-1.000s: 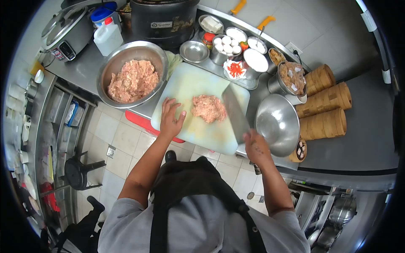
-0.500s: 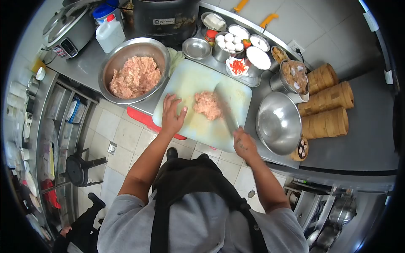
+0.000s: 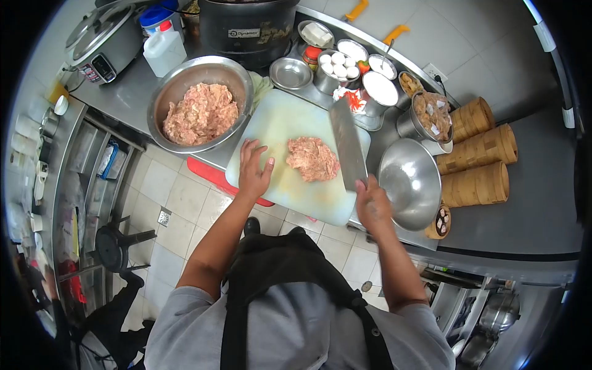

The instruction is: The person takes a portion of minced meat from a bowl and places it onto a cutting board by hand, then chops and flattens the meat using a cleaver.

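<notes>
My right hand (image 3: 374, 206) grips the handle of a cleaver (image 3: 349, 145), its broad blade held over the right side of a pale cutting board (image 3: 271, 120). On the board lies a flattened mound of minced meat (image 3: 312, 159), just left of the blade and apart from it. My left hand (image 3: 254, 169) rests on the board's left part with fingers spread and holds nothing. Beyond the board's left edge, a large steel bowl (image 3: 245, 111) contains a bigger heap of minced meat (image 3: 202, 114).
A second steel bowl (image 3: 410, 184) stands right of the board, near bamboo steamers (image 3: 475, 185). Behind are a small metal dish (image 3: 291, 74), a pot of eggs (image 3: 337, 65) and a black cooker (image 3: 246, 31). Another person's dark-clothed leg (image 3: 117, 305) shows at lower left, near a black stool (image 3: 114, 246).
The cleaver has moved right, off the meat, with my right hand. The meat now looks more compact and sits slightly right. My left hand has hardly moved. The other person's leg has shifted.
</notes>
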Demonstrator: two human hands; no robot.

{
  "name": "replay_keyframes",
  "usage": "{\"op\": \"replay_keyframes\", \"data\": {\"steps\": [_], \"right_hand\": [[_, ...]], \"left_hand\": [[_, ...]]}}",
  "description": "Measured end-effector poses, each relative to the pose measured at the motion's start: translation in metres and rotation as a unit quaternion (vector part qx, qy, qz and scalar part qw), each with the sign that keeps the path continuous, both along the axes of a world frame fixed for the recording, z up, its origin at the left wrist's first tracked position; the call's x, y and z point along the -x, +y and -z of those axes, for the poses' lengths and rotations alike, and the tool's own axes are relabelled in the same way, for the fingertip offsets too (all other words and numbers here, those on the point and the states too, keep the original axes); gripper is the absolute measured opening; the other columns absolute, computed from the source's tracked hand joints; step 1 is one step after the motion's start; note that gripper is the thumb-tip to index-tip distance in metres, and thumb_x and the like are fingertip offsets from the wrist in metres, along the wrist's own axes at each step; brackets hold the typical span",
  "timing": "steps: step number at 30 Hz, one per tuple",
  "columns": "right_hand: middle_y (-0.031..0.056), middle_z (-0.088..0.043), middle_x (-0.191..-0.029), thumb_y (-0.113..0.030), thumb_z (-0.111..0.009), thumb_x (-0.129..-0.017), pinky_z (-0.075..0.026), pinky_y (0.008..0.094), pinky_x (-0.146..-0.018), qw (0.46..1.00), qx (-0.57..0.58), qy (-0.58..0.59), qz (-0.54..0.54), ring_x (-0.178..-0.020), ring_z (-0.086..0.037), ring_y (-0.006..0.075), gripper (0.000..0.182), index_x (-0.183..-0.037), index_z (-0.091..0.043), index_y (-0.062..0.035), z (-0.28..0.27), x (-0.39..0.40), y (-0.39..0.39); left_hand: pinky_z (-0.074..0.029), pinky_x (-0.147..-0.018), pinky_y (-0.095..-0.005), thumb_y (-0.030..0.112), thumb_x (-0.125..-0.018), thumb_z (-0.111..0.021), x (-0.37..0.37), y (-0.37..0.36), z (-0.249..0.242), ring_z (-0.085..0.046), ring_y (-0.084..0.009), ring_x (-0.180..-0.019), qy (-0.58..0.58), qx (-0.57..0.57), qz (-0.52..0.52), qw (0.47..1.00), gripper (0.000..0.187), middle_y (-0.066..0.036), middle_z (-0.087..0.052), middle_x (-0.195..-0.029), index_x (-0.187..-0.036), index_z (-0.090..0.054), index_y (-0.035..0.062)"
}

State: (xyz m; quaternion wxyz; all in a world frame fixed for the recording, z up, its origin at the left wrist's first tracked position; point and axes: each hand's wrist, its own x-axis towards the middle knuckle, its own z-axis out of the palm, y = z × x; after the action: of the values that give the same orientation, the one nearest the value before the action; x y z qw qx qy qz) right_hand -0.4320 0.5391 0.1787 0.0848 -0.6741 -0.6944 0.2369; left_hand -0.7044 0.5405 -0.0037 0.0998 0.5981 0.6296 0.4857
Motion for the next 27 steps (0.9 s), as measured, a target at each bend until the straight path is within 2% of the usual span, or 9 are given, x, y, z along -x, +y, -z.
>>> {"op": "replay_keyframes", "data": {"steps": [4,5,8,11,14,17,20,24,27], "right_hand": [[0.0292,-0.065,-0.090,-0.023,-0.046,-0.097,-0.048,0.0523,-0.077,0.991,0.042,-0.087,-0.088,-0.088,-0.063,0.0453,0.027,-0.104,-0.054,0.0022,0.065,-0.013,0.009],[0.0287,-0.065,-0.085,-0.020,-0.048,-0.096,-0.050,0.0509,-0.075,0.990,-0.070,-0.022,-0.122,-0.084,-0.064,0.0459,0.025,-0.103,-0.054,0.0035,0.061,-0.028,0.001],[0.0296,-0.065,-0.086,-0.022,-0.047,-0.096,-0.050,0.0505,-0.077,0.998,-0.010,-0.020,-0.059,-0.086,-0.063,0.0466,0.027,-0.106,-0.054,0.0034,-0.002,-0.014,0.000],[0.0292,-0.065,-0.085,-0.022,-0.047,-0.096,-0.049,0.0509,-0.075,0.984,-0.164,0.046,0.043,-0.085,-0.063,0.0477,0.026,-0.106,-0.054,0.0013,0.078,-0.001,-0.012],[0.0311,-0.064,-0.089,-0.024,-0.047,-0.097,-0.049,0.0513,-0.075,0.991,0.080,-0.035,-0.103,-0.089,-0.062,0.0477,0.027,-0.106,-0.056,0.0008,0.065,-0.020,0.001],[0.0318,-0.064,-0.093,-0.025,-0.047,-0.097,-0.048,0.0518,-0.077,0.997,0.027,-0.044,-0.052,-0.091,-0.062,0.0471,0.030,-0.111,-0.053,0.0007,-0.004,-0.005,-0.006],[0.0307,-0.064,-0.095,-0.026,-0.047,-0.097,-0.047,0.0530,-0.079,0.985,-0.156,0.041,0.060,-0.090,-0.061,0.0471,0.030,-0.110,-0.053,0.0009,0.074,0.001,-0.015],[0.0275,-0.066,-0.087,-0.024,-0.049,-0.097,-0.049,0.0529,-0.072,0.988,0.040,-0.059,-0.135,-0.084,-0.063,0.0459,0.025,-0.103,-0.055,-0.0003,0.053,-0.021,-0.005],[0.0269,-0.066,-0.085,-0.025,-0.047,-0.097,-0.049,0.0535,-0.071,0.998,-0.027,-0.017,-0.050,-0.080,-0.064,0.0463,0.026,-0.103,-0.054,-0.0004,0.011,-0.005,-0.020]], "left_hand": [[-0.027,-0.110,-0.0518,0.021,-0.092,-0.054,0.003,0.001,0.003,-0.032,-0.0438,-0.134,-0.011,0.001,0.011,1.000,0.032,-0.021,-0.045,-0.133,-0.117,-0.055,0.0012],[-0.027,-0.110,-0.0518,0.018,-0.091,-0.053,0.004,-0.003,0.004,-0.032,-0.0438,-0.135,-0.014,0.004,0.010,1.000,0.031,-0.020,-0.045,-0.133,-0.117,-0.055,0.0008],[-0.026,-0.111,-0.0517,0.011,-0.087,-0.051,0.003,-0.003,0.004,-0.031,-0.0436,-0.135,-0.022,0.005,0.000,1.000,0.032,-0.020,-0.045,-0.133,-0.118,-0.053,-0.0003],[-0.026,-0.111,-0.0517,0.007,-0.084,-0.050,0.001,0.000,0.003,-0.031,-0.0434,-0.135,-0.023,0.001,-0.005,1.000,0.036,-0.020,-0.045,-0.133,-0.119,-0.051,-0.0013],[-0.026,-0.111,-0.0516,0.007,-0.083,-0.050,0.003,-0.002,0.009,-0.032,-0.0436,-0.134,-0.012,-0.007,-0.010,1.000,0.039,-0.021,-0.044,-0.132,-0.121,-0.049,-0.0022],[-0.026,-0.111,-0.0515,0.006,-0.083,-0.051,0.003,-0.001,0.009,-0.033,-0.0440,-0.133,-0.005,-0.010,-0.017,1.000,0.039,-0.022,-0.045,-0.131,-0.121,-0.048,-0.0028],[-0.027,-0.110,-0.0512,0.007,-0.084,-0.051,0.001,0.002,0.005,-0.034,-0.0441,-0.131,-0.012,-0.010,-0.016,1.000,0.039,-0.023,-0.045,-0.130,-0.121,-0.048,-0.0029],[-0.028,-0.109,-0.0509,0.008,-0.085,-0.052,0.003,-0.002,0.012,-0.037,-0.0439,-0.129,-0.016,-0.001,-0.007,1.000,0.037,-0.023,-0.046,-0.128,-0.121,-0.048,-0.0024],[-0.029,-0.108,-0.0508,0.008,-0.085,-0.052,0.002,-0.001,0.009,-0.038,-0.0437,-0.127,-0.023,-0.008,-0.014,1.000,0.037,-0.023,-0.047,-0.127,-0.120,-0.048,-0.0023]]}}
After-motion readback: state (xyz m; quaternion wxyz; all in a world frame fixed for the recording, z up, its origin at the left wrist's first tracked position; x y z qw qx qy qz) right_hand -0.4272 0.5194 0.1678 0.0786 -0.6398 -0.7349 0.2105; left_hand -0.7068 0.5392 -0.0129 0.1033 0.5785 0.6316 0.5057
